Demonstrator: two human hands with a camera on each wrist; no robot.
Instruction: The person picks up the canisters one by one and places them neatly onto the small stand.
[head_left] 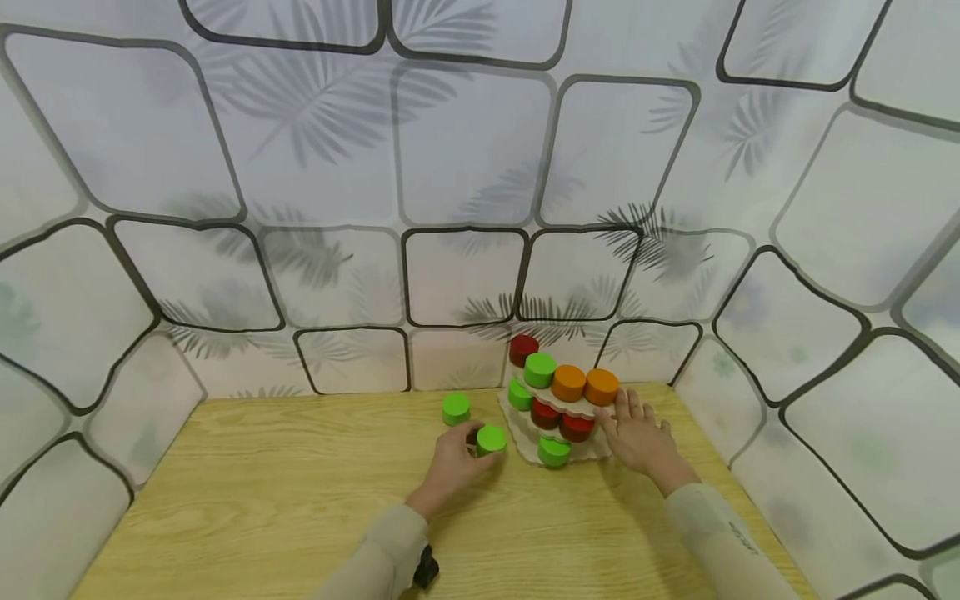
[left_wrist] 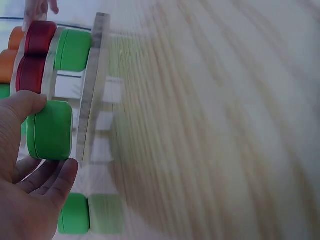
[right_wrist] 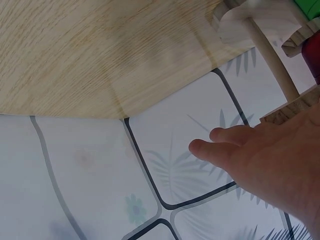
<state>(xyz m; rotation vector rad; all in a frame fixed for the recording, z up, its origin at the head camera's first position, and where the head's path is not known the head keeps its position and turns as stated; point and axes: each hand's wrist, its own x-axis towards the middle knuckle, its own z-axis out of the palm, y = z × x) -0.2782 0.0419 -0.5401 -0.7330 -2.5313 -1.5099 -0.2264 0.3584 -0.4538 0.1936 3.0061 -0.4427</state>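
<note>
My left hand (head_left: 452, 463) pinches a small green round box (head_left: 491, 440) between thumb and fingers, just left of a wooden tiered stand (head_left: 522, 435). In the left wrist view, a seam runs round the held box, which is off the table. My right hand (head_left: 642, 439) is at the stand's right side, fingers extended, its thumb by a tier's edge. Similar boxes sit on the stand: a dark red one (head_left: 523, 350) at the top, an orange one (head_left: 568, 382) among those below, and a green one (head_left: 553, 452) on the lowest tier.
Another green box (head_left: 455, 408) stands on the wooden table (head_left: 300, 475), behind and left of my left hand. A patterned white backdrop (head_left: 345, 358) rises along the table's back and sides. A wooden post (right_wrist: 272, 60) of the stand shows in the right wrist view.
</note>
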